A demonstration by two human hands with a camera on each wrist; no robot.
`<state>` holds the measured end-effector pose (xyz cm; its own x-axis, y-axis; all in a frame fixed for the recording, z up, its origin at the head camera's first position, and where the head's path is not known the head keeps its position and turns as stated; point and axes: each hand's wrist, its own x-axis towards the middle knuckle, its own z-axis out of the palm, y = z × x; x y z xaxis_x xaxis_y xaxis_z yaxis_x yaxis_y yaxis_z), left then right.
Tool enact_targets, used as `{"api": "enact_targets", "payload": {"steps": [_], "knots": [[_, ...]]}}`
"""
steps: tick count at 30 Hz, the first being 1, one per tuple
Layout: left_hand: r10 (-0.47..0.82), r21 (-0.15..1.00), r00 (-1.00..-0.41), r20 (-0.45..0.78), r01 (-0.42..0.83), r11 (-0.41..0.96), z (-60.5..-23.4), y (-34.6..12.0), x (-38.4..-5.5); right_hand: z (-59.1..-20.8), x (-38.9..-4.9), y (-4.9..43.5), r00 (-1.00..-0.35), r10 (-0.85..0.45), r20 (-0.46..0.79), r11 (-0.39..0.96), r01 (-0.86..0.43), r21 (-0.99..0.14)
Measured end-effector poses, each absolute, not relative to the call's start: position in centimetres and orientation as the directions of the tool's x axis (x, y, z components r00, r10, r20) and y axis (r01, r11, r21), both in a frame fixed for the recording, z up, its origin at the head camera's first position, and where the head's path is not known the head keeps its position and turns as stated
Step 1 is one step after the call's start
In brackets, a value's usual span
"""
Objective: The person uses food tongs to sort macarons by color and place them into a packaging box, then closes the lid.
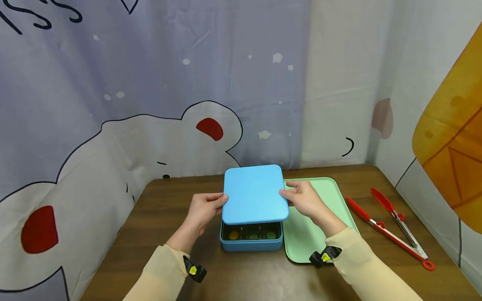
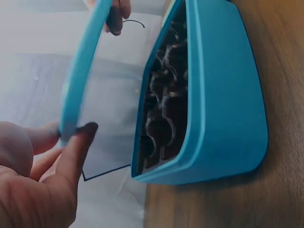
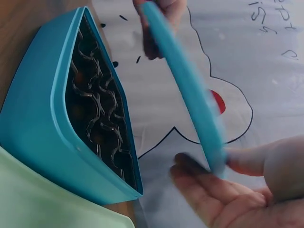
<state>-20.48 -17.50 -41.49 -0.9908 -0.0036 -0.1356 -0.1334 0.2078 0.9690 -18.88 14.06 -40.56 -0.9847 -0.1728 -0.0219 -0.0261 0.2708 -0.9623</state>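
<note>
A flat blue lid [image 1: 255,194] hangs above a blue box [image 1: 251,245], apart from its rim. My left hand [image 1: 203,210] pinches the lid's left edge between thumb and fingers. At the opposite edge my right hand [image 1: 306,200] pinches it the same way. Both wrist views show a gap between the lid [image 3: 190,90] and the box [image 2: 228,95]. Inside the box is a dark insert with wavy dividers [image 3: 97,102]. A few round items, one of them yellowish [image 1: 234,235], sit in its compartments; their kind is hard to tell.
A light green tray [image 1: 306,234] lies right of the box, close beside it. Further right are red-handled tongs [image 1: 395,238] on the wooden table [image 1: 165,221]. A printed curtain [image 1: 158,75] stands behind the table and along its sides.
</note>
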Motion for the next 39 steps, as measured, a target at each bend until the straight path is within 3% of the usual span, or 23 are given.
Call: {"api": "enact_targets", "payload": {"steps": [10,16,39], "knots": [[-0.028,0.864,-0.996,-0.086,-0.088,0.497,-42.1,-18.0,-20.6,-41.2,-20.1,12.2,-0.993,-0.097,-0.072,0.530,0.009,-0.848],[-0.024,0.755,-0.999,-0.031,-0.039,0.655,-42.4,-18.2,-20.4,-41.8,-20.0,11.5,-0.990,-0.090,-0.109,0.608,0.032,-0.793],[-0.047,0.683,-0.996,-0.075,-0.085,0.725,-44.1,-18.5,-20.2,-44.0,-19.7,10.7,-0.995,-0.094,-0.017,0.730,-0.058,-0.681]]}}
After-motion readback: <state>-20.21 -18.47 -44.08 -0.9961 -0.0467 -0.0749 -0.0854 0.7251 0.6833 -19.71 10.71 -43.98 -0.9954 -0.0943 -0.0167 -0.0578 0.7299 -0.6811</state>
